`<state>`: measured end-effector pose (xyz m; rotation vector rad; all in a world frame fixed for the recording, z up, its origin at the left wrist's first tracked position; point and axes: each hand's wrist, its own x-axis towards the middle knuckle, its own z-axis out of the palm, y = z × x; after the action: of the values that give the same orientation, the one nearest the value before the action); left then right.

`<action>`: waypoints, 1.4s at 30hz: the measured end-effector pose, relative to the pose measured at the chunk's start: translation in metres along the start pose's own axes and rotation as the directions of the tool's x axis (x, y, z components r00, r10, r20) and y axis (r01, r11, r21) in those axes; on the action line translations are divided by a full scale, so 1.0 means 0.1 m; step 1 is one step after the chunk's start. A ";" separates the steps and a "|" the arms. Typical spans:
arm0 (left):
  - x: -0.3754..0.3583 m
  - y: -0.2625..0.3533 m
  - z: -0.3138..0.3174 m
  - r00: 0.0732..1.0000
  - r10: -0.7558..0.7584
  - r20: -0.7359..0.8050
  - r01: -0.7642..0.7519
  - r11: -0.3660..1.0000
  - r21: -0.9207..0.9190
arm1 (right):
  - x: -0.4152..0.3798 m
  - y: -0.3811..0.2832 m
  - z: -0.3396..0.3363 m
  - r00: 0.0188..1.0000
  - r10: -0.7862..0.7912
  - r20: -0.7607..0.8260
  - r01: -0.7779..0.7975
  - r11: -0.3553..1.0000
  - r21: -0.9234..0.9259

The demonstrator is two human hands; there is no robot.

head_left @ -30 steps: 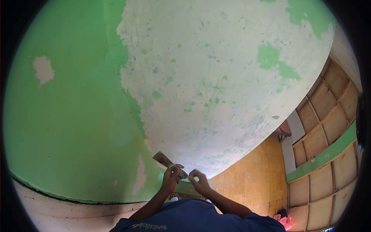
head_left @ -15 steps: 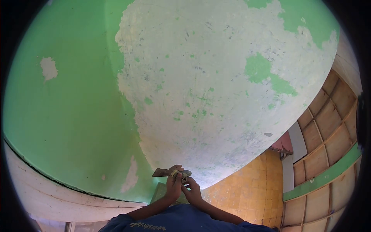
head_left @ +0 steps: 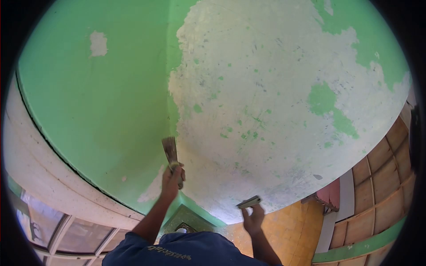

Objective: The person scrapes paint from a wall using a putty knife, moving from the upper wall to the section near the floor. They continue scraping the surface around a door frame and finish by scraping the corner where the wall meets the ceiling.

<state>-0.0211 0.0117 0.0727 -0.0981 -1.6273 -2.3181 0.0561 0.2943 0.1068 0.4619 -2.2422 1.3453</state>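
Note:
My left hand (head_left: 170, 182) is wrapped round the handle of a scraper (head_left: 170, 150), its flat, widening blade pointing up. The blade overlaps the border between green paint and the pale, stripped patch of wall (head_left: 230, 80). Lower and to the right, my right hand (head_left: 254, 218) grips a short, narrow tool (head_left: 249, 202) with a pale edge and a dark spot near one end. I cannot tell what kind of tool it is. Its outline lies over the lower part of the stripped wall.
Green paint (head_left: 106, 97) covers the left wall, with a bare spot (head_left: 98, 43). Below me are a green ledge (head_left: 195, 217) and a yellow tiled floor (head_left: 288, 226). Windows (head_left: 84, 235) are at lower left. A wooden-framed panelled surface (head_left: 381, 177) and a red item (head_left: 329, 194) lie right.
My hands, together at chest height before, have moved apart. The left has risen with the scraper, whose blade turned from pointing left to up. The right has shifted right with its tool.

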 end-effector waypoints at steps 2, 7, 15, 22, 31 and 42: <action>0.13 0.23 -0.08 0.998 0.059 -0.015 -0.057 0.992 0.114 | 0.14 0.11 -0.23 0.999 0.008 -0.031 -0.008 1.000 0.003; 0.32 0.67 -0.07 0.992 0.127 0.002 -0.126 0.980 0.151 | 0.22 0.46 -0.42 0.999 0.028 -0.044 -0.020 0.984 0.176; 0.42 1.27 0.29 0.985 0.171 -0.028 -0.155 0.942 0.297 | 0.24 0.45 -0.45 0.999 0.032 0.011 -0.033 0.994 0.108; 0.53 1.55 0.42 0.983 0.172 0.057 -0.181 0.913 0.364 | 0.23 0.53 -0.47 0.998 -0.036 0.046 0.036 0.999 -0.007; 0.67 1.62 0.57 0.984 0.177 -0.010 -0.162 0.919 0.359 | 0.24 0.49 -0.54 0.988 -0.126 0.094 0.132 0.989 -0.062; 0.54 1.78 0.75 0.955 0.296 -0.018 -0.267 0.884 0.383 | 0.21 0.72 -0.60 0.896 -0.410 0.171 0.421 0.907 -0.030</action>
<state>-0.0308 0.0150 0.2730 -0.1473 -1.8488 -1.7421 0.0153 0.3796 0.0908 0.9950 -2.1389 1.0364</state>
